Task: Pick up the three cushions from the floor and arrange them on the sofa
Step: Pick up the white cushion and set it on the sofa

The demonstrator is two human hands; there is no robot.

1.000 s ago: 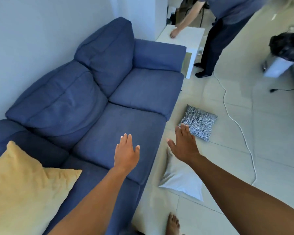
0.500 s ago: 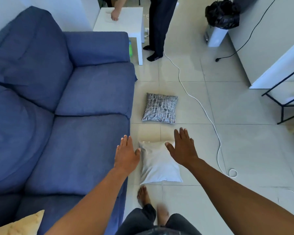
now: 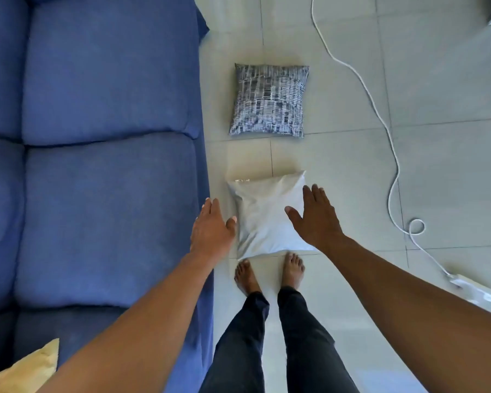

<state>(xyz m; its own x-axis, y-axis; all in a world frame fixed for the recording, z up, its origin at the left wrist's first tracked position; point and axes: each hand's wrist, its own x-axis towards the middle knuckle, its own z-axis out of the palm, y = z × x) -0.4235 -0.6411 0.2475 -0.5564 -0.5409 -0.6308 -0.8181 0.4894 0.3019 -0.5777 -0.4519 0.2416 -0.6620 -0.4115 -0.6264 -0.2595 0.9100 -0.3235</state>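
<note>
White cushion (image 3: 262,219): flat on the tiled floor (image 3: 352,165), just beside the sofa (image 3: 102,137) front, directly ahead of two bare feet (image 3: 270,275).
Left hand (image 3: 211,231): spread open, palm down, empty; at the cushion's left edge, thumb tip at or touching the fabric, contact hard to judge from above.
Right hand (image 3: 316,218): spread open, palm down, empty; over the cushion's right side, fingers reaching past its upper right corner.
Patterned cushion (image 3: 270,100): dark blue-grey with white dashes, flat on the floor, farther along the sofa front, apart from the white one by a strip of bare tile.
Yellow cushion (image 3: 23,370): on the sofa seat, bottom left corner, partly cut off by the frame edge.
Sofa: blue fabric, two seat pads in view, filling the left side.
White cable (image 3: 380,114): trailing across the tiles to the right, one small loop, ending at a white block (image 3: 474,287) near the right arm.
Dark trousers (image 3: 281,344): below the feet, centre bottom.
</note>
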